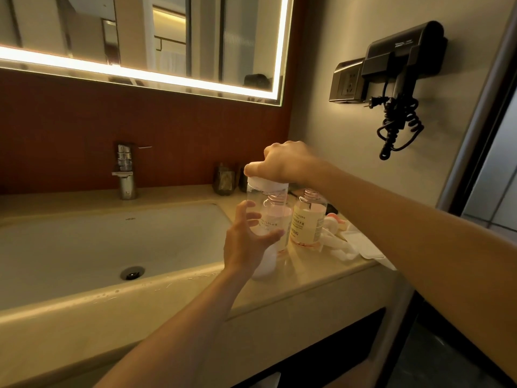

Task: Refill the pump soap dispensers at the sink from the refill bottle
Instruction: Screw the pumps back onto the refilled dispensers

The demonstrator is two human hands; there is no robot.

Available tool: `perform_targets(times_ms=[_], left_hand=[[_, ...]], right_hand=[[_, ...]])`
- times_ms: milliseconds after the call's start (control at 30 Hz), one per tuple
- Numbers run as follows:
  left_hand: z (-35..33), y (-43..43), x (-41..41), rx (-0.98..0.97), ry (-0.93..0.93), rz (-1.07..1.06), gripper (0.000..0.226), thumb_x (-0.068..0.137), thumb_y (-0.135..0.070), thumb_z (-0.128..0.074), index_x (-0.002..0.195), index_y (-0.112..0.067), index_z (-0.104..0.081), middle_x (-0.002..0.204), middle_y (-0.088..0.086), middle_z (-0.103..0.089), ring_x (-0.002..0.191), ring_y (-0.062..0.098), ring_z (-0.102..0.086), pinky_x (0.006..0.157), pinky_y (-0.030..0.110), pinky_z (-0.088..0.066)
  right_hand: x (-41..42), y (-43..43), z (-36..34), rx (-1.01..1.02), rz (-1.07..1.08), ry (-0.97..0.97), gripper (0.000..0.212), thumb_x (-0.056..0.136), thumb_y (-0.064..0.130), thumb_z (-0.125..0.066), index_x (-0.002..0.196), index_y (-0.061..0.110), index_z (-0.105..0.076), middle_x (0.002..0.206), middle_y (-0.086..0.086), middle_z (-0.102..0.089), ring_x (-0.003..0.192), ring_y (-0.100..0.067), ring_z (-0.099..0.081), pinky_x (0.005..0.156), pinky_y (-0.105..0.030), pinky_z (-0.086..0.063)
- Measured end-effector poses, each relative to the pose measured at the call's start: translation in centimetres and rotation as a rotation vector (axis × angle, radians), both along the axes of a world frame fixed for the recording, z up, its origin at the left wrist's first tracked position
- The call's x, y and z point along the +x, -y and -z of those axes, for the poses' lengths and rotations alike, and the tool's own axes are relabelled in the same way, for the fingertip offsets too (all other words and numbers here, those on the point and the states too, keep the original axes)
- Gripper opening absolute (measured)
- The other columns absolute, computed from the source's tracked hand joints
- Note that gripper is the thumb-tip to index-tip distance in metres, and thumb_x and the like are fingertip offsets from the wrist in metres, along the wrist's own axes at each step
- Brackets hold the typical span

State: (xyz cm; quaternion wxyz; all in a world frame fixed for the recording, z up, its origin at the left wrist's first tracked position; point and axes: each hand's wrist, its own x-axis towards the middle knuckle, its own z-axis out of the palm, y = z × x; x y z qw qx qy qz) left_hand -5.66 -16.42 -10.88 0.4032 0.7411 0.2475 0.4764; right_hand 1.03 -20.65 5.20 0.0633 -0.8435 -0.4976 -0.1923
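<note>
we judge early stage: right hand [285, 163] gripping cap [268, 184] of refill bottle [264, 260], left hand [246, 247] gripping body. two dispensers [307, 222] on bench [307, 271], pumps off; pour still to do.

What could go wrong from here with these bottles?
The tall clear plastic refill bottle stands near the beige counter's front edge; if the left hand slips while the right hand works its white cap, it may tip. The two labelled clear dispensers behind it have open necks, so a knock could spill soap.
</note>
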Motion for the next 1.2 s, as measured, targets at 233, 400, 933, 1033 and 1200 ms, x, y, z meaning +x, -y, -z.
perform_targets(times_ms=[233, 400, 933, 1033, 1200], left_hand=[[-0.1, -0.4, -0.2, -0.012, -0.019, 0.048, 0.079, 0.064, -0.037, -0.081, 0.128, -0.023, -0.036, 0.114, -0.001, -0.058, 0.100, 0.011, -0.053, 0.078, 0.025, -0.042], [-0.4, -1.0, 0.0, -0.018, -0.038, 0.087, 0.078, 0.068, -0.035, -0.079, 0.131, -0.021, -0.034, 0.120, 0.001, -0.055, 0.100, 0.010, -0.049, 0.078, 0.023, -0.041], [-0.7, -5.2, 5.6, -0.048, -0.017, 0.083, 0.074, 0.070, -0.025, -0.078, 0.129, -0.017, -0.035, 0.113, 0.000, -0.050, 0.104, 0.016, -0.049, 0.082, 0.031, -0.043], [-0.7, -6.3, 7.2, -0.069, -0.020, 0.089, 0.075, 0.071, -0.024, -0.078, 0.131, -0.018, -0.033, 0.114, 0.001, -0.049, 0.105, 0.017, -0.049, 0.088, 0.035, -0.045], [-1.0, -8.1, 10.0, -0.100, -0.027, 0.109, 0.078, 0.072, -0.026, -0.077, 0.133, -0.019, -0.030, 0.126, 0.008, -0.049, 0.115, 0.023, -0.049, 0.087, 0.033, -0.042]], right_hand=[[0.6, 0.8, 0.1, 0.020, -0.028, -0.251, 0.075, 0.082, 0.075, -0.023, 0.116, 0.015, -0.052, 0.097, -0.002, -0.054, 0.084, -0.019, -0.056, 0.073, -0.032, -0.051], [4.5, 3.8, 3.0, 0.414, -0.065, -0.460, 0.054, 0.091, 0.061, -0.026, 0.075, 0.015, -0.050, 0.071, 0.000, -0.056, 0.065, -0.014, -0.055, 0.066, -0.031, -0.047], [16.3, 6.7, 14.6, 0.584, 0.228, -0.642, 0.032, 0.093, 0.035, -0.049, 0.102, 0.008, -0.063, 0.100, -0.010, -0.067, 0.090, -0.024, -0.060, 0.074, -0.033, -0.047], [17.5, 6.1, 14.8, 0.574, 0.241, -0.619, 0.032, 0.094, 0.033, -0.050, 0.106, 0.007, -0.063, 0.105, -0.011, -0.066, 0.095, -0.025, -0.060, 0.074, -0.030, -0.044], [18.9, 5.2, 14.8, 0.517, 0.330, -0.620, 0.039, 0.093, 0.041, -0.047, 0.102, 0.005, -0.060, 0.101, -0.012, -0.065, 0.087, -0.024, -0.058, 0.069, -0.030, -0.042]])
